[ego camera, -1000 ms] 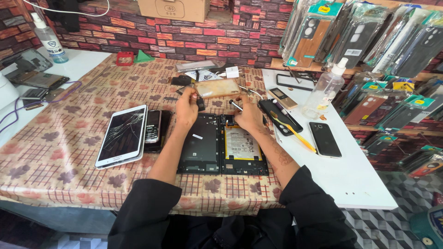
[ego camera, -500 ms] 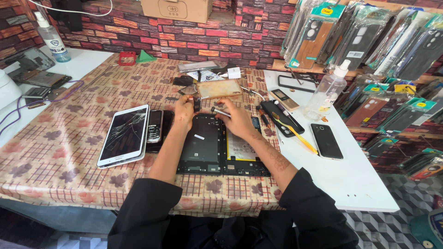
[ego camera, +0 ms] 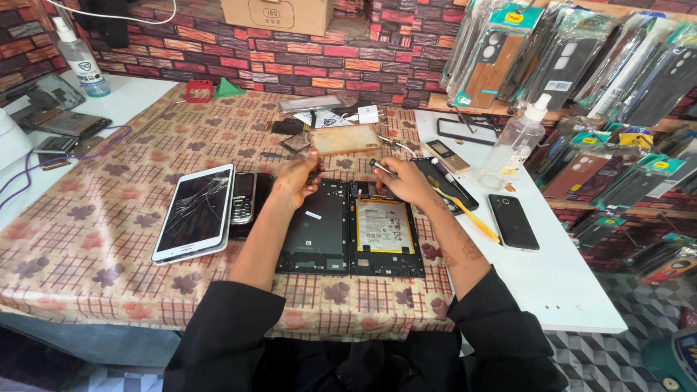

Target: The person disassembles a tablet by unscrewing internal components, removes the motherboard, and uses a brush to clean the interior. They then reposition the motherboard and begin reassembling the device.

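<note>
— At desk centre, your opened tablet [ego camera: 352, 229] lies flat; how's your right hand [ego camera: 403, 181]?
— Closed on a thin metal tool [ego camera: 382, 168]. Left hand [ego camera: 296, 181] pinches the frame's far edge.
— Thin, fragile; hold its rim.

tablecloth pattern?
Tablecloth: tan and red-brown plaid grid with dark floral motifs; head view shows it best.

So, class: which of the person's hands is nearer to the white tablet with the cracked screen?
Left. The left hand rests at the open tablet's top edge, just right of the white tablet with the cracked screen; the right hand, holding a metal tool, lies farther right.
</note>
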